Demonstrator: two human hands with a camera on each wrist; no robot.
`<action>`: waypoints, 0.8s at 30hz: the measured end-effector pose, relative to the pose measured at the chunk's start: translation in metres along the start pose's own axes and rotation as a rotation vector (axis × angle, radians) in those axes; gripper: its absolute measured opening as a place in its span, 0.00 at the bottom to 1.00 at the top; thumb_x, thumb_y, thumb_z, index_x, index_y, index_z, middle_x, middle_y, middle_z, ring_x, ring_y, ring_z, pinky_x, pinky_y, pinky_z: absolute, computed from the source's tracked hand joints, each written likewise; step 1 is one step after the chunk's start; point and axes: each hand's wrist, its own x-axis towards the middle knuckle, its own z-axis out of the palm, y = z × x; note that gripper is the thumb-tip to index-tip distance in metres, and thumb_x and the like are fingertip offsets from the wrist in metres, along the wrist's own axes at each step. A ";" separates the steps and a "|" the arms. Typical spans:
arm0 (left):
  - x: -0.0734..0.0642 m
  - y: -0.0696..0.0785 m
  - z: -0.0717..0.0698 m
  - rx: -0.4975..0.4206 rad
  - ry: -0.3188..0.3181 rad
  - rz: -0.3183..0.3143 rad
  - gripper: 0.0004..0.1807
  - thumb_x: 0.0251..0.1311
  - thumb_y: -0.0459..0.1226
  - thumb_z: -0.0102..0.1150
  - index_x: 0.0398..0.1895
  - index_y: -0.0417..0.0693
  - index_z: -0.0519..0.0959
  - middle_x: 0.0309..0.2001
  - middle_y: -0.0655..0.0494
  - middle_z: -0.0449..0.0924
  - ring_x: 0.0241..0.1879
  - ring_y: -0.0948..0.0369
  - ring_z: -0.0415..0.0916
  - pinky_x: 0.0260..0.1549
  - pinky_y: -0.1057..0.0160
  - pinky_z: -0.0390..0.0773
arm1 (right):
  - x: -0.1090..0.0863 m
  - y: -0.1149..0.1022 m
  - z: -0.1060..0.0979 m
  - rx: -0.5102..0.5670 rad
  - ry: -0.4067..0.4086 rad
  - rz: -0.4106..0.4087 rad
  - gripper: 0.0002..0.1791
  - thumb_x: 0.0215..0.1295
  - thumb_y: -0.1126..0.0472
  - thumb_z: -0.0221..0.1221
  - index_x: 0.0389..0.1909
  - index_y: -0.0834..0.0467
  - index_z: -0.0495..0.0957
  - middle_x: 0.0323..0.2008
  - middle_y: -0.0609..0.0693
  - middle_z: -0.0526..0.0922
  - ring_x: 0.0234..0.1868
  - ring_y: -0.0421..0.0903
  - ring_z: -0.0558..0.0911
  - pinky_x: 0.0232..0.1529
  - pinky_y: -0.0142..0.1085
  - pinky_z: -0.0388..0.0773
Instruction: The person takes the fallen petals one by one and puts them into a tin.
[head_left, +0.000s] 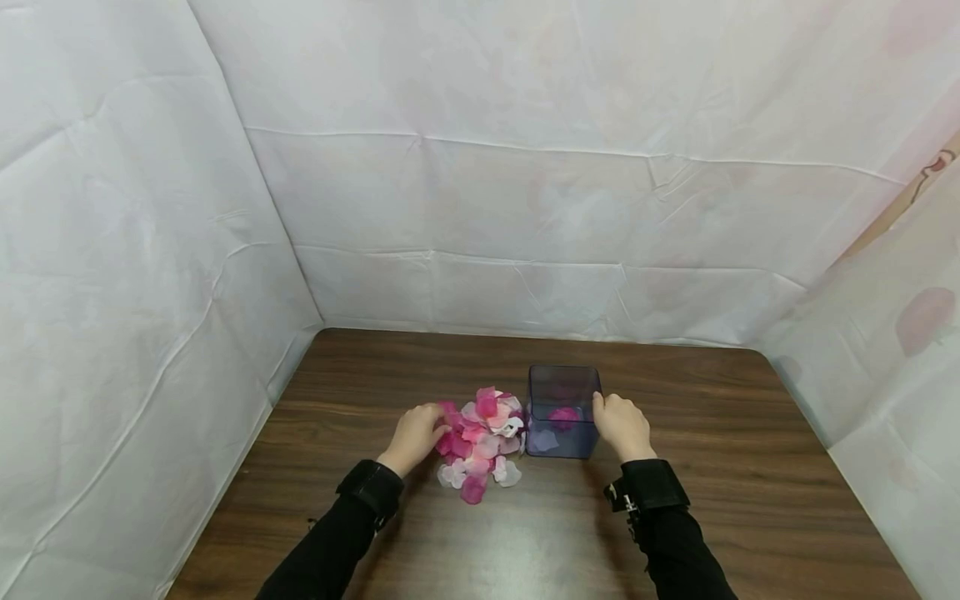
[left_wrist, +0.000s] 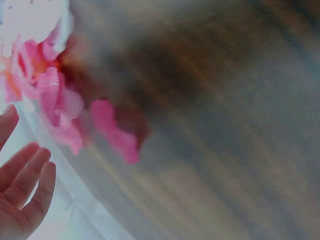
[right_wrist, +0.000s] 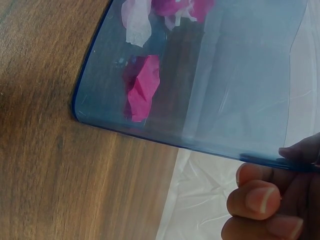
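A loose heap of pink, magenta and white artificial petals (head_left: 477, 450) lies on the table. My left hand (head_left: 414, 435) is at the heap's left side; in the left wrist view its slightly bent fingers (left_wrist: 42, 185) are spread apart, with no petal visible between them. Right of the heap stands a translucent bluish box (head_left: 564, 385), open at the top. Its right rim is pinched by my right hand (head_left: 624, 427), thumb inside and fingers outside, as the right wrist view shows. A magenta petal (right_wrist: 144, 90) and a pale petal (right_wrist: 137, 22) show through or inside the box.
The brown wood-grain table (head_left: 697, 467) has rounded back corners. White cloth (head_left: 480, 208) hangs behind it and on both sides. One magenta petal (left_wrist: 115, 131) sits slightly apart from the others in the left wrist view.
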 end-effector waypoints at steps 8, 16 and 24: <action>0.005 0.000 -0.003 -0.015 -0.189 -0.067 0.18 0.55 0.33 0.64 0.50 0.42 0.78 0.43 0.43 0.81 0.45 0.48 0.79 0.46 0.49 0.77 | 0.001 -0.001 -0.003 0.008 0.003 -0.002 0.24 0.74 0.52 0.35 0.22 0.60 0.68 0.23 0.58 0.73 0.26 0.53 0.74 0.29 0.42 0.65; -0.006 -0.007 0.012 0.051 -0.088 -0.042 0.15 0.45 0.31 0.69 0.40 0.41 0.81 0.34 0.49 0.79 0.34 0.52 0.78 0.36 0.53 0.78 | 0.002 0.000 0.001 0.009 0.000 0.001 0.24 0.74 0.52 0.35 0.20 0.59 0.66 0.21 0.56 0.71 0.25 0.51 0.73 0.27 0.41 0.64; -0.005 -0.002 0.008 0.070 -0.150 -0.068 0.18 0.46 0.34 0.71 0.42 0.40 0.80 0.36 0.47 0.76 0.36 0.52 0.76 0.36 0.52 0.78 | 0.002 0.000 -0.001 0.008 0.007 0.000 0.24 0.74 0.52 0.35 0.19 0.58 0.65 0.18 0.53 0.68 0.22 0.49 0.71 0.25 0.38 0.61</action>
